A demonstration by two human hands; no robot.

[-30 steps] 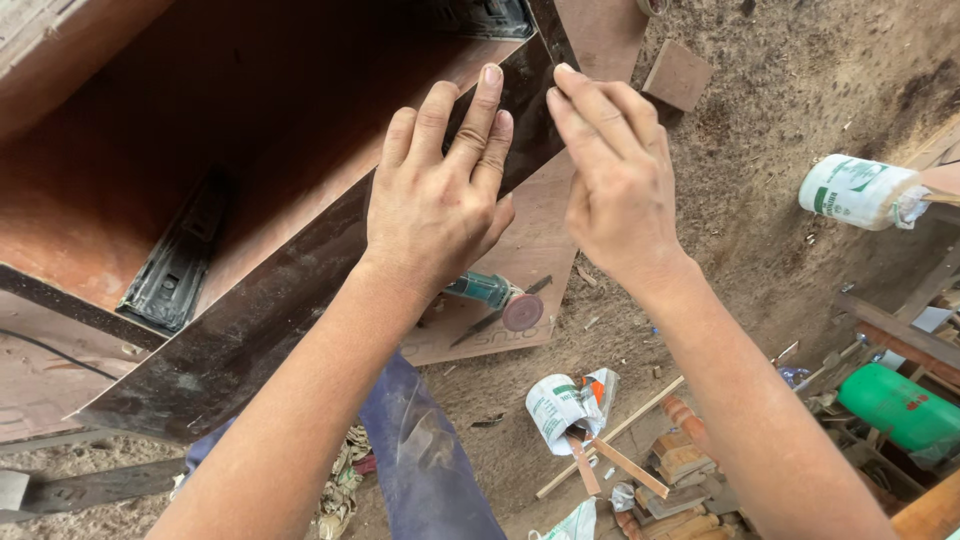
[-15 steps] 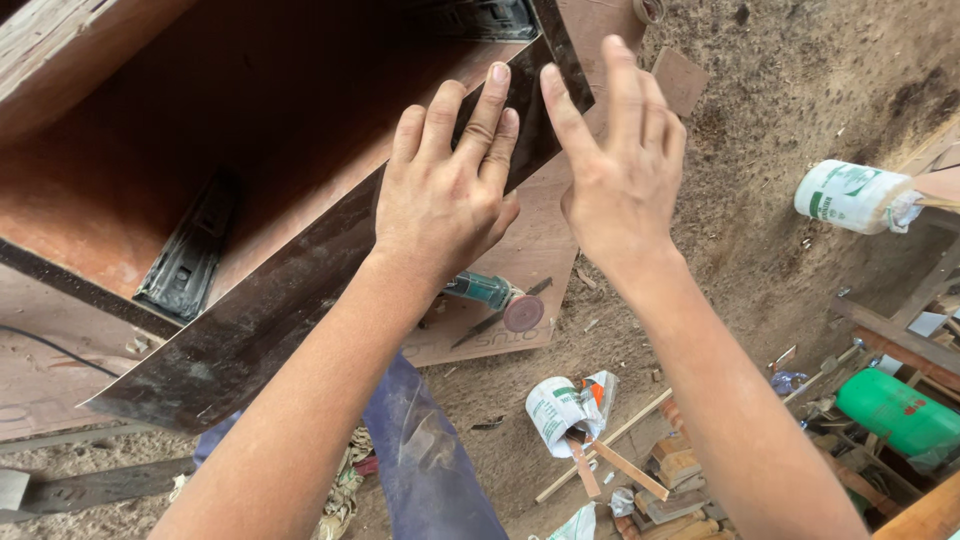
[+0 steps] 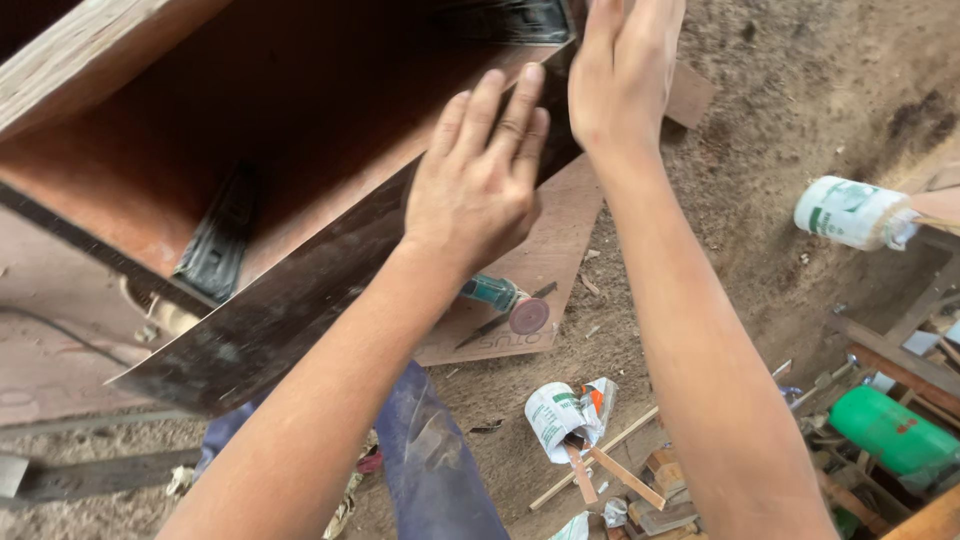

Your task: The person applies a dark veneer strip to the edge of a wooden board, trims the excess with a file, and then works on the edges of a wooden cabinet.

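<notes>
Left hand (image 3: 478,185) flat, fingers apart, on dark laminate edge strip (image 3: 300,300) of reddish-brown wooden cabinet (image 3: 200,130); right hand (image 3: 622,75) open alongside; teal angle grinder (image 3: 505,300) below

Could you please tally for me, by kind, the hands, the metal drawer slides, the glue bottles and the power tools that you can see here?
Hands: 2, left hand and right hand, both on the dark laminate strip
Metal drawer slides: 2
Glue bottles: 1
Power tools: 1, a teal grinder
Total: 6
</notes>
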